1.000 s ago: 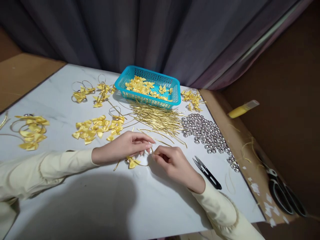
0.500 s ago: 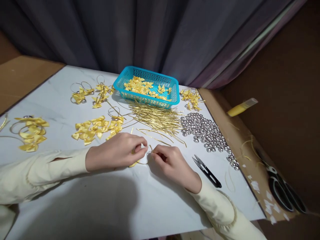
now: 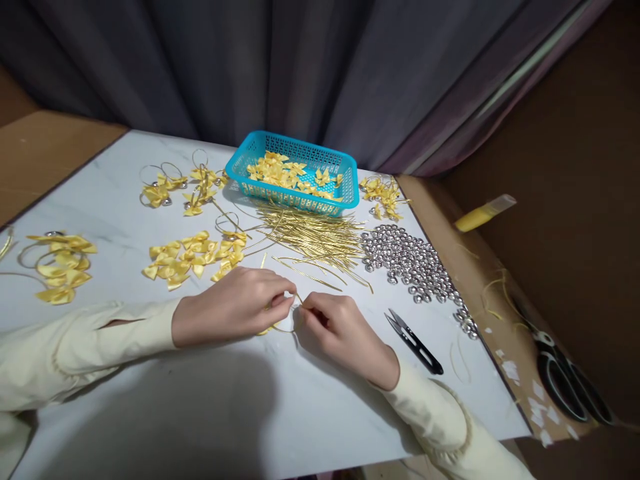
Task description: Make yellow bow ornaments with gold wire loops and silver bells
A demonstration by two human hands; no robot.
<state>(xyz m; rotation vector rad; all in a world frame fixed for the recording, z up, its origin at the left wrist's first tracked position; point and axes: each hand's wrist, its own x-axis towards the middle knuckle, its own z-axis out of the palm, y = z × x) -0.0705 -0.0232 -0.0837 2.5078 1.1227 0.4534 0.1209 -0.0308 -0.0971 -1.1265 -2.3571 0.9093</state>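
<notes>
My left hand (image 3: pixel 245 303) is closed in a pinch at the table's middle, with a gold cord (image 3: pixel 299 298) running from its fingertips to my right hand (image 3: pixel 343 327). My right thumb and forefinger pinch the cord's other side. A thin loop of the cord hangs below the fingers. A bit of yellow ribbon (image 3: pixel 267 330) shows beneath my left hand, mostly hidden by it. Just beyond both hands lies a heap of gold cords (image 3: pixel 315 237). Black thread snips (image 3: pixel 414 343) rest to the right of my right hand.
A blue basket (image 3: pixel 293 200) with yellow bows stands at the back. Silver bells (image 3: pixel 410 263) are heaped on the right. Loose yellow bows (image 3: pixel 173 260) lie left of centre, looped bows (image 3: pixel 65 267) farther left. Scissors (image 3: pixel 565 377) and a yellow tube (image 3: pixel 483 215) lie beyond the right edge.
My left fingertips have closed together more, and the cord now spans the small gap between both hands. A white patch seen between the hands no longer shows.
</notes>
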